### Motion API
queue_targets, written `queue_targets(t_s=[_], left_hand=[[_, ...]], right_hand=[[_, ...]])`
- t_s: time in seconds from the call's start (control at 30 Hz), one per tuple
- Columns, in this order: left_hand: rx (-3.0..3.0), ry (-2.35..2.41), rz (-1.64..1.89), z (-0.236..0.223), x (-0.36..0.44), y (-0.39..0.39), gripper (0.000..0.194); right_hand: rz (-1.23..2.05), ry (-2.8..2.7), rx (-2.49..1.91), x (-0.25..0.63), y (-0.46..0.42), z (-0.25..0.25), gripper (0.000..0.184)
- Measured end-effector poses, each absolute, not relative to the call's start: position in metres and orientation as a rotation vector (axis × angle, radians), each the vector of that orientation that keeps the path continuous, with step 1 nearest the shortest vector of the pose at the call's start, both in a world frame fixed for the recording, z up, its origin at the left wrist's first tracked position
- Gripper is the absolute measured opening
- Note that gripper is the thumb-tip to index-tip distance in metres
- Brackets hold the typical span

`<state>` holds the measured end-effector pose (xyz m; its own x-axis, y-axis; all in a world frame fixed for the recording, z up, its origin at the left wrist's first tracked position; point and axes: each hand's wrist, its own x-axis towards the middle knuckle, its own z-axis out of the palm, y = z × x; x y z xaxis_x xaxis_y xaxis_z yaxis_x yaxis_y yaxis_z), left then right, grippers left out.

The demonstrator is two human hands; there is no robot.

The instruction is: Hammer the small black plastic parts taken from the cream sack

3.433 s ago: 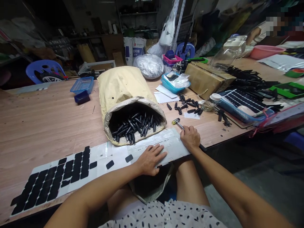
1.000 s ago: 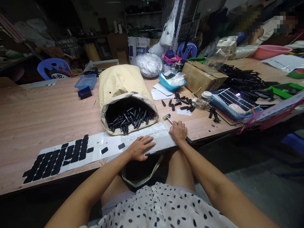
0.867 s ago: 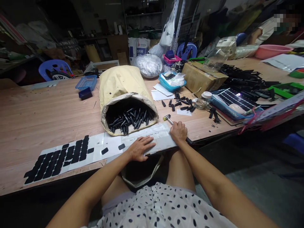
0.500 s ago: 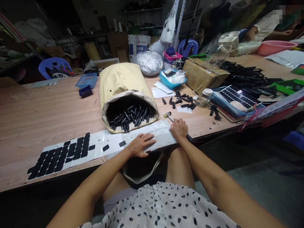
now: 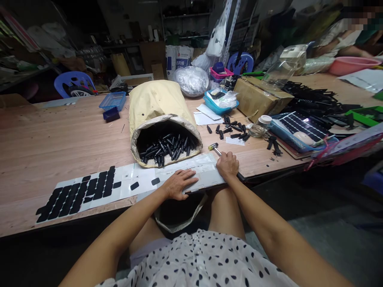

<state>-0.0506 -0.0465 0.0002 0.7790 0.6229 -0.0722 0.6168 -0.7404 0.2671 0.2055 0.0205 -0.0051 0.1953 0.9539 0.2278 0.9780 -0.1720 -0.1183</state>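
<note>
Barely anything has shifted on the tabletop (image 5: pixel 86 139) since the earlier shots; the view has just swung a touch, and a co-worker's forearm (image 5: pixel 353 51) now shows plainly behind the pink tub (image 5: pixel 354 65) at the far right.

Left hand (image 5: pixel 180 184) is lying flat on the white board (image 5: pixel 206 174), fingers a bit spread, gripping nothing. Right hand (image 5: pixel 228 166) is wrapped around the hammer (image 5: pixel 213 147), at the board's right end; its head points away from the front edge and the handle's butt sticks out near that edge. So the board sits right along the front edge, with the sack (image 5: pixel 158 97) just behind it, mouth facing forward and black bits (image 5: pixel 167 147) inside.

Elbow room: plenty of wood shows from the left edge over to the sack, past the sheet of black patches (image 5: pixel 74 195) near the front left. Right of the hammer it's tighter, a modest patch of wood before the loose black clips (image 5: pixel 273 145).

Writing: the background bag (image 5: pixel 183 60) has a red logo and Chinese characters, looks like 丙烯, the one before blurry. The slip (image 5: pixel 235 141) is too small to read.
</note>
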Motion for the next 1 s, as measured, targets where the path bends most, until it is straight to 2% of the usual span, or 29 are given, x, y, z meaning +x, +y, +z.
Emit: queue_targets(t_s=[1.0], left_hand=[[2.679,0.957,0.05,0.005,-0.0471,-0.0485,0.084]], right_hand=[[-0.202,-1.858,-2.239,0.2104,0.0201,-0.0086,0.03]])
